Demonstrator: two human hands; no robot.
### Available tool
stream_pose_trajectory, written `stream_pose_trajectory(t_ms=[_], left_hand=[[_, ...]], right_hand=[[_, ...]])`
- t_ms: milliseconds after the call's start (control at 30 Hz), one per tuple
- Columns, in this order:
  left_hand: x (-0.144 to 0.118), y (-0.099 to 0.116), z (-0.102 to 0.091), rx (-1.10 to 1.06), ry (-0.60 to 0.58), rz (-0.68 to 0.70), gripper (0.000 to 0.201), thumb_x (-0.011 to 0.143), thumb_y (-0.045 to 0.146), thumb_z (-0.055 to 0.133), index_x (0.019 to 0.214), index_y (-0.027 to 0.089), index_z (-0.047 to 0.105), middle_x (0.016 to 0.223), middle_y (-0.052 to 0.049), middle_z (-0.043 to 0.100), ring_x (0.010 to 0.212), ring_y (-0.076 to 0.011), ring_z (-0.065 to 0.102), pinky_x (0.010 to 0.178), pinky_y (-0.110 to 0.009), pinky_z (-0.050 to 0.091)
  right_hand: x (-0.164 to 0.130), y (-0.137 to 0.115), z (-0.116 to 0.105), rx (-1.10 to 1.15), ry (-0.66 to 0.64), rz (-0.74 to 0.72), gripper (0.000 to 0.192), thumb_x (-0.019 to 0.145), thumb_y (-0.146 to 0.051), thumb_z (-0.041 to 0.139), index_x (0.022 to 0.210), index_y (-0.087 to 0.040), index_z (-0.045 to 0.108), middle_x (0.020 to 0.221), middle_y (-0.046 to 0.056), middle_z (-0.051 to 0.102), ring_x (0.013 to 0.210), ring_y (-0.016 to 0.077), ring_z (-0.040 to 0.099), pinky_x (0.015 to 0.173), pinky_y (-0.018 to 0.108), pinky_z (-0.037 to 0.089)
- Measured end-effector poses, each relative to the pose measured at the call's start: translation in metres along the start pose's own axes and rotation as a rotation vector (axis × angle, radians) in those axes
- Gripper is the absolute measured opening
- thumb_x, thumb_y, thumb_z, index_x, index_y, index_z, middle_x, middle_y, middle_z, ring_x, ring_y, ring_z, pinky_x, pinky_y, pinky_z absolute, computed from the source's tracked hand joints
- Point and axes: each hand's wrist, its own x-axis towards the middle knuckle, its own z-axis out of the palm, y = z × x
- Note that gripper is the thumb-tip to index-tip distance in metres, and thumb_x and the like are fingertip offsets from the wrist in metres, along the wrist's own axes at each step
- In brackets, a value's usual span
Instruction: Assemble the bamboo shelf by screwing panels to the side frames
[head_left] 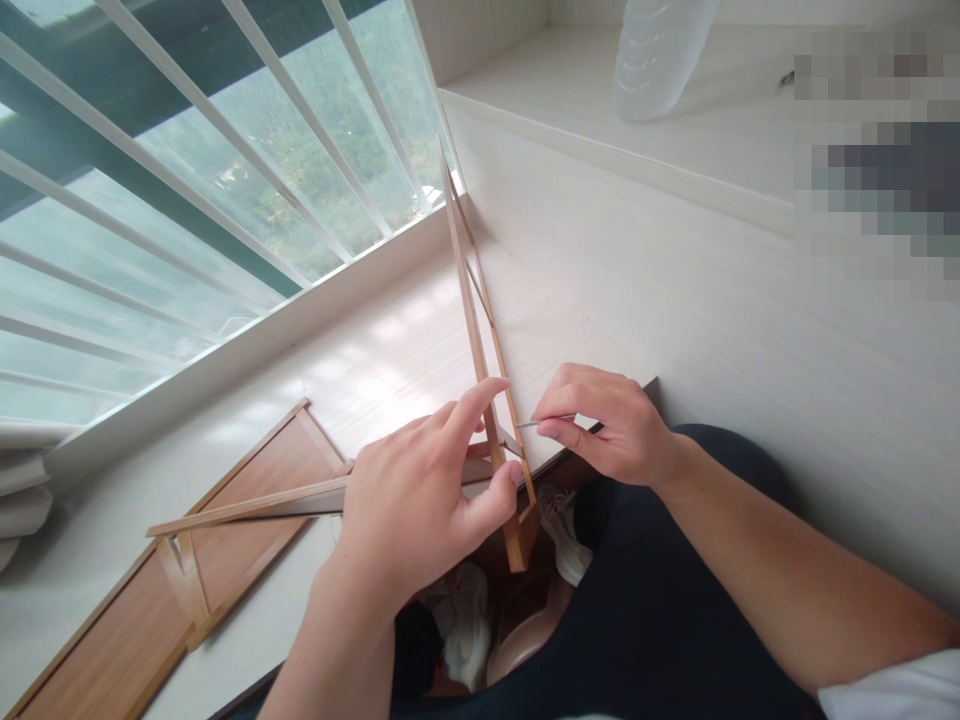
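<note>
A narrow wooden frame (472,330) with long thin rails stands between my hands, running up toward the window corner. My left hand (420,490) is curled around its near part, index finger and thumb on either side of the rail; the other fingers are partly hidden. Between my right thumb and fingertips is a thin metal rod (529,423), its tip against or very near the frame's right rail; its exact kind is unclear. My right hand (607,420) is closed in a pinch. A wooden crosspiece (247,505) extends left from behind my left hand, over a brown wooden panel (262,460).
White bars (292,110) cross the window at upper left. A clear plastic bottle (664,60) stands on the pale ledge (555,75). Gathered fabric (22,490) hangs at far left. Below the pale surface's dark edge are white shoes (469,625). The upper right is pixelated.
</note>
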Motion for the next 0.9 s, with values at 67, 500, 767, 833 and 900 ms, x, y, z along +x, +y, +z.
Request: stream_pose_trajectory(t_ms=[67, 500, 767, 833, 900], left_hand=[[0.0002, -0.0001, 0.0002, -0.001, 0.003, 0.008, 0.055, 0.096, 0.055, 0.045, 0.147, 0.036, 0.044, 0.094, 0.003, 0.078, 0.090, -0.0257, 0.076, 0.067, -0.033, 0.045], [0.0009, 0.0002, 0.0001, -0.001, 0.002, 0.015, 0.055, 0.096, 0.054, 0.045, 0.148, 0.036, 0.043, 0.094, 0.003, 0.078, 0.093, -0.0254, 0.076, 0.069, -0.033, 0.046], [0.0007, 0.0002, -0.0006, 0.011, -0.014, 0.007, 0.056, 0.096, 0.055, 0.043, 0.148, 0.035, 0.043, 0.096, 0.002, 0.079, 0.094, -0.0254, 0.076, 0.069, -0.033, 0.047], [0.0009, 0.0002, -0.0007, 0.012, -0.013, 0.009, 0.056, 0.096, 0.056, 0.043, 0.149, 0.035, 0.042, 0.096, 0.002, 0.079, 0.094, -0.0259, 0.076, 0.069, -0.033, 0.047], [0.0009, 0.0000, -0.0006, 0.011, -0.011, 0.013, 0.056, 0.097, 0.056, 0.043, 0.149, 0.035, 0.042, 0.096, 0.002, 0.079, 0.093, -0.0261, 0.076, 0.069, -0.033, 0.046]], right_hand=[[0.0007, 0.0014, -0.0006, -0.062, -0.019, -0.060, 0.003, 0.099, -0.018, 0.066, 0.097, -0.019, 0.069, 0.086, 0.005, 0.069, 0.080, 0.0166, 0.059, 0.074, 0.032, 0.051], [0.0007, -0.0022, 0.0010, -0.214, 0.010, -0.175, 0.010, 0.094, -0.017, 0.073, 0.104, -0.019, 0.072, 0.090, 0.006, 0.070, 0.082, 0.0180, 0.059, 0.072, 0.033, 0.055], [0.0014, -0.0038, 0.0019, -0.225, 0.000, -0.184, 0.009, 0.095, -0.018, 0.071, 0.104, -0.020, 0.071, 0.090, 0.006, 0.070, 0.081, 0.0182, 0.060, 0.072, 0.032, 0.055], [0.0022, -0.0048, 0.0017, -0.220, -0.007, -0.183, 0.008, 0.096, -0.018, 0.071, 0.104, -0.019, 0.071, 0.089, 0.006, 0.070, 0.080, 0.0181, 0.059, 0.071, 0.032, 0.054], [0.0027, -0.0053, 0.0017, -0.209, -0.014, -0.185, 0.008, 0.096, -0.017, 0.070, 0.104, -0.019, 0.071, 0.089, 0.006, 0.070, 0.080, 0.0179, 0.059, 0.071, 0.032, 0.054]])
